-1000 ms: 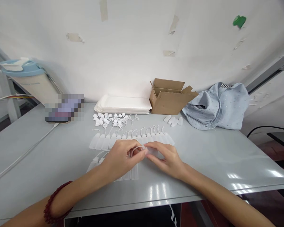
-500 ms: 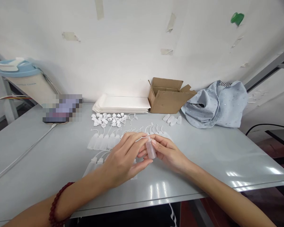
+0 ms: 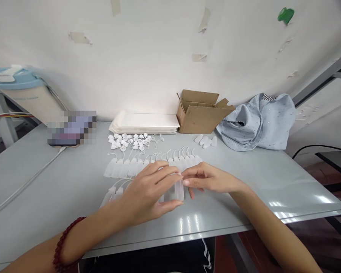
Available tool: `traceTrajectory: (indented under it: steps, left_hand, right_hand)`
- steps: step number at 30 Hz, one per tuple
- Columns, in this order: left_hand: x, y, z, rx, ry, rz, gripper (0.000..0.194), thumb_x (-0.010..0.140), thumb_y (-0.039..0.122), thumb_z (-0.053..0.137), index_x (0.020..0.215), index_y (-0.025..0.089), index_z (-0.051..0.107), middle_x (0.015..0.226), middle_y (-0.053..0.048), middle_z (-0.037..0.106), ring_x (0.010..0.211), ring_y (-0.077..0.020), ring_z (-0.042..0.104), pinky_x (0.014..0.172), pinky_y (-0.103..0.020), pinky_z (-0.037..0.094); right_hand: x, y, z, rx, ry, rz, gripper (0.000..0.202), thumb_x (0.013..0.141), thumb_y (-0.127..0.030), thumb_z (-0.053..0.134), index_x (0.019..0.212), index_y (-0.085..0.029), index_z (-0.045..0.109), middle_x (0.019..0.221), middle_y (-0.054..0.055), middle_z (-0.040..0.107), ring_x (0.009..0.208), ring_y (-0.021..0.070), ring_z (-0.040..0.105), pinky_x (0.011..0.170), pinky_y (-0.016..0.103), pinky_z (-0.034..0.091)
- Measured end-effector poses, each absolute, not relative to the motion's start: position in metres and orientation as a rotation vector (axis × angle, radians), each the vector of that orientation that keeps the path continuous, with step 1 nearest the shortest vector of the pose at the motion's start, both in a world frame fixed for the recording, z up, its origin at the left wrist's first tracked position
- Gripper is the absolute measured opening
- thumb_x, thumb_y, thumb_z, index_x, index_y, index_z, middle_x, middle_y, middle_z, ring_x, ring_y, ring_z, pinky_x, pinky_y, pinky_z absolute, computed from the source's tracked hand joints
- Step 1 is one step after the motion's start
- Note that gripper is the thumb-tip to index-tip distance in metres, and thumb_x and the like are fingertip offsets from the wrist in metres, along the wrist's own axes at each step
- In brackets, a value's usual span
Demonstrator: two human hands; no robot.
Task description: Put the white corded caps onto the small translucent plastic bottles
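A small translucent plastic bottle (image 3: 179,190) is between my hands, low over the front row on the table. My left hand (image 3: 152,185) is closed around it, fingers at its top and thumb near its base. From the right, my right hand (image 3: 208,179) pinches near the bottle's top with thumb and forefinger; its other fingers hang loose. Behind my hands lies a row of similar bottles (image 3: 125,168) with thin white straps. More bottles (image 3: 109,196) lie in a nearer row, partly hidden by my left hand and forearm.
White caps (image 3: 125,140) lie in a pile before a stack of white padded envelopes (image 3: 147,122). Several clear caps (image 3: 207,142) lie before an open cardboard box (image 3: 200,118). A blue cloth bag (image 3: 255,123) is right, a charging phone (image 3: 72,129) and tumbler (image 3: 25,94) left.
The bottle has come down slightly and stands more upright in view. My right hand has shifted right, its fingers drawn back from around the bottle to its upper edge.
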State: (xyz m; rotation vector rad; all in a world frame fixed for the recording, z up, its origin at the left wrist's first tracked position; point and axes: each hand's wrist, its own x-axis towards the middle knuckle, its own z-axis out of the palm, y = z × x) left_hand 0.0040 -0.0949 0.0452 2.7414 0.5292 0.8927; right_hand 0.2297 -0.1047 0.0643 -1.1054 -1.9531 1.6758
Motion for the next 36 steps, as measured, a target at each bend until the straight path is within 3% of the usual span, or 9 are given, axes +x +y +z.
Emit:
traceTrajectory:
  steps: [4, 10, 15, 27, 36]
  left_hand:
    - [0.004, -0.099, 0.046, 2.768, 0.447, 0.642, 0.032, 0.084, 0.035, 0.063, 0.109, 0.015, 0.057, 0.107, -0.009, 0.064, 0.099, -0.0245, 0.052, 0.084, -0.040, 0.047]
    - [0.007, -0.102, 0.040, 2.813, 0.490, 0.426, 0.029, 0.082, 0.036, 0.064, 0.100, 0.014, 0.059, 0.095, -0.009, 0.063, 0.086, -0.0234, 0.051, 0.072, -0.037, 0.047]
    - [0.003, -0.101, 0.040, 2.899, 0.556, 0.270, 0.024, 0.081, 0.034, 0.065, 0.092, 0.013, 0.059, 0.088, -0.009, 0.060, 0.084, -0.0241, 0.049, 0.071, -0.037, 0.045]
    - [-0.001, -0.098, 0.044, 2.915, 0.623, 0.152, 0.025, 0.079, 0.034, 0.065, 0.092, 0.014, 0.058, 0.090, -0.008, 0.057, 0.088, -0.0252, 0.047, 0.074, -0.038, 0.044]
    - [-0.002, -0.099, 0.043, 2.910, 0.586, 0.268, 0.017, 0.080, 0.029, 0.062, 0.090, 0.016, 0.056, 0.091, -0.008, 0.058, 0.088, -0.0247, 0.049, 0.074, -0.036, 0.043]
  right_hand:
    - [0.242, -0.104, 0.071, -1.148, -2.140, 1.786, 0.031, 0.091, -0.039, 0.051, 0.099, -0.015, 0.069, 0.089, 0.005, 0.072, 0.061, 0.0097, 0.064, 0.048, 0.019, 0.041]
    - [0.249, -0.103, 0.069, -1.192, -2.247, 1.816, 0.033, 0.090, -0.040, 0.052, 0.107, -0.016, 0.067, 0.085, 0.005, 0.072, 0.062, 0.0113, 0.066, 0.047, 0.019, 0.040]
    - [0.252, -0.100, 0.072, -1.252, -2.197, 1.798, 0.033, 0.090, -0.040, 0.052, 0.108, -0.016, 0.066, 0.088, 0.006, 0.072, 0.065, 0.0112, 0.066, 0.047, 0.018, 0.042]
    - [0.254, -0.098, 0.072, -1.277, -2.164, 1.771, 0.035, 0.089, -0.042, 0.053, 0.109, -0.017, 0.066, 0.086, 0.006, 0.073, 0.065, 0.0114, 0.066, 0.048, 0.018, 0.042]
    - [0.255, -0.097, 0.071, -1.263, -2.138, 1.764, 0.034, 0.089, -0.041, 0.053, 0.109, -0.016, 0.066, 0.086, 0.006, 0.073, 0.064, 0.0114, 0.065, 0.044, 0.018, 0.040]
